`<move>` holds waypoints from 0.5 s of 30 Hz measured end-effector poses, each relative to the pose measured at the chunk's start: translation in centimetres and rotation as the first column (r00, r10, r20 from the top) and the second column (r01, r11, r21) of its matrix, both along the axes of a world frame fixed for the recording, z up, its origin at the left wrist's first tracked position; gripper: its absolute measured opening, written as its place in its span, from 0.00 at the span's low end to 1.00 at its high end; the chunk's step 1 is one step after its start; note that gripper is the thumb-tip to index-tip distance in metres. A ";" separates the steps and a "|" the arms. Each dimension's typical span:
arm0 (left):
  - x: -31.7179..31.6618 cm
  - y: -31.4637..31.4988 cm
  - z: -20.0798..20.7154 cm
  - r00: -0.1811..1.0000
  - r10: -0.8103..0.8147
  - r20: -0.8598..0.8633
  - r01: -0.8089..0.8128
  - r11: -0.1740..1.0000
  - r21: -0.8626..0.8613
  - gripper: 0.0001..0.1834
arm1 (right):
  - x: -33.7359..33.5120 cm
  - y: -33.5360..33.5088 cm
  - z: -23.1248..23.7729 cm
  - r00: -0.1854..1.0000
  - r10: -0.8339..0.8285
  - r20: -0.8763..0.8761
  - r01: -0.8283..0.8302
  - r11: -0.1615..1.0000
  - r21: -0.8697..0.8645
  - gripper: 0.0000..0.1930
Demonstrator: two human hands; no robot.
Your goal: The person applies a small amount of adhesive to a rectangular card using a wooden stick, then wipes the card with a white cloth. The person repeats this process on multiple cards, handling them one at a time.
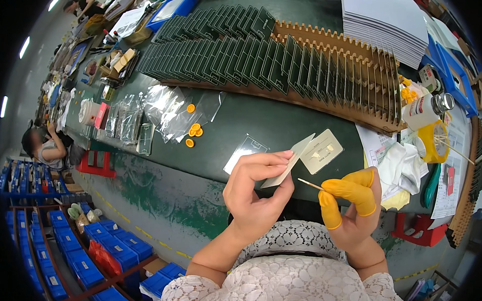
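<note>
White lace top (288, 276) fills the lower edge. From the left come clear bags (165, 110), then loose orange caps (196, 129) and a shiny card (241, 152) lying on the table just beyond the left hand (261, 192). That hand is closed in a pinch, thumb below and fingers above, on a thin held card (300, 152), tilted above the table. To its right another pale card (323, 150) lies on the table. The right hand (354, 202), yellow covers on some fingers, pinches a slim stick (310, 184) whose tip points toward the held card, apart from it. Further right is a crumpled cloth (400, 166).

The held card looks light and fairly stiff, perhaps slick; its edges seem the safest hold, clear of the face. The stick probably snaps easily, so a gentle pinch near its rear should suit.

Fingers cover part of the held card, and its far face is turned away. The stick's rear end is hidden, its tip too small to read. Glare blurs the shiny card.
</note>
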State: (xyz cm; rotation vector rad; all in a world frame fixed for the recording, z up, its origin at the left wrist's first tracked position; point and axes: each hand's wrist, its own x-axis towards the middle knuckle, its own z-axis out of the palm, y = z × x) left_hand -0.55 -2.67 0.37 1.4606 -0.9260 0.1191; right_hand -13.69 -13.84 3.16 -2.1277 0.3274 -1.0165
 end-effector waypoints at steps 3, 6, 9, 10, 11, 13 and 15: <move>0.0 -0.1 -0.1 1.000 -0.001 0.003 0.001 1.000 -0.004 0.17 | 0.1 0.1 -0.1 1.000 0.019 0.000 -0.019 1.000 0.009 0.16; 0.0 -0.1 -0.1 1.000 0.005 0.009 -0.005 1.000 -0.001 0.17 | 0.2 0.3 -0.3 1.000 0.015 0.004 -0.015 1.000 -0.009 0.17; 0.1 -0.2 -0.1 1.000 0.007 0.015 -0.007 1.000 -0.003 0.17 | 0.4 0.4 -0.3 1.000 0.028 0.010 -0.027 1.000 -0.012 0.17; 0.1 -0.2 -0.2 1.000 0.007 0.018 -0.007 1.000 -0.004 0.17 | 0.4 0.4 -0.3 1.000 0.028 0.008 -0.028 0.999 -0.016 0.17; 0.1 -0.2 -0.1 1.000 0.007 0.020 -0.007 1.000 -0.004 0.17 | 0.4 0.4 -0.3 1.000 0.029 0.005 -0.029 0.999 -0.020 0.18; 0.1 -0.2 -0.1 1.000 0.006 0.021 -0.006 1.000 -0.004 0.17 | 0.5 0.4 -0.3 1.000 0.028 0.006 -0.028 0.999 -0.031 0.18; 0.1 -0.3 -0.1 1.000 0.005 0.021 -0.005 1.000 -0.005 0.17 | 0.6 0.6 -0.3 1.000 0.023 0.011 -0.022 0.999 -0.044 0.18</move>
